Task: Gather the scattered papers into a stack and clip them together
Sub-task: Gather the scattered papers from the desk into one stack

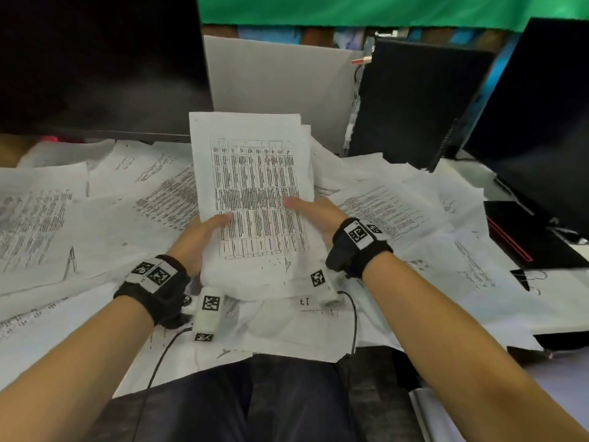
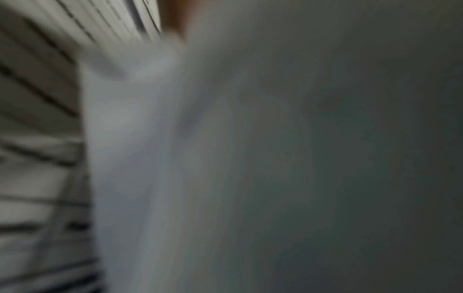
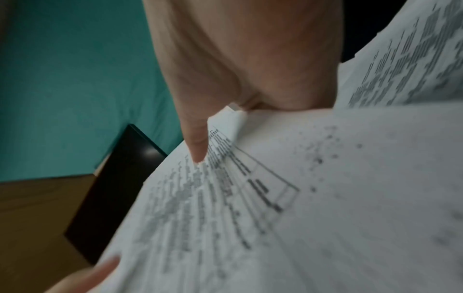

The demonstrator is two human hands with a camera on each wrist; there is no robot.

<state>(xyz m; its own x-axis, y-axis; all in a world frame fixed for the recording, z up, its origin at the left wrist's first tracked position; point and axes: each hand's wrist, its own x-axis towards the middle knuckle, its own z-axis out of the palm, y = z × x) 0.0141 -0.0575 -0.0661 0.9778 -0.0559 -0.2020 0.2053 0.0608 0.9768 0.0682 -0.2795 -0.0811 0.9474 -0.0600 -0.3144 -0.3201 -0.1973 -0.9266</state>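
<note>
A stack of printed papers [image 1: 255, 193] with a table on its top sheet is held up above the desk, tilted toward me. My left hand [image 1: 204, 231] grips its lower left edge with the thumb on top. My right hand [image 1: 315, 215] grips the lower right edge, thumb lying on the top sheet. In the right wrist view the thumb [image 3: 198, 142] presses on the stack of papers [image 3: 275, 198]. The left wrist view is blurred; only pale paper [image 2: 130, 138] shows. Several loose sheets [image 1: 398, 212] lie scattered over the desk. A black binder clip [image 1: 526, 277] lies at the right.
A dark monitor [image 1: 95, 65] stands at the back left, another monitor [image 1: 541, 116] at the right. A grey panel [image 1: 280, 78] and a black box [image 1: 414, 100] stand behind the papers. A black and red notebook [image 1: 522, 234] lies at the right. Cables run from both wrists.
</note>
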